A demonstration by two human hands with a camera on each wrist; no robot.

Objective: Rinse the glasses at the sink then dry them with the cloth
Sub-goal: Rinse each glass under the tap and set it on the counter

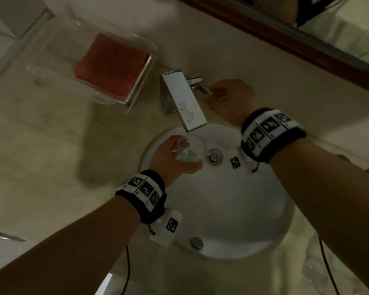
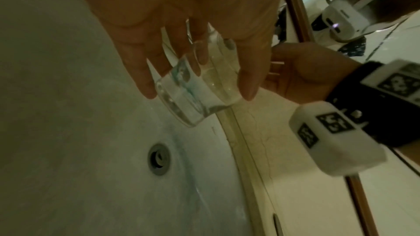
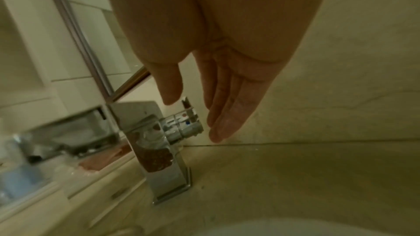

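The rinsing step is going on. The left hand (image 1: 172,159) is gripping a small clear drinking glass (image 1: 191,150) over the round white sink basin (image 1: 232,209), just under the flat chrome tap spout (image 1: 183,99) — some water is lying inside it. The right hand (image 1: 230,99) is reaching with straight, relaxed fingers to the chrome tap handle (image 3: 185,123), holding nothing. Next, I think, the handle needs turning. A clear tray (image 1: 136,90) is holding a folded red cloth (image 1: 111,64).
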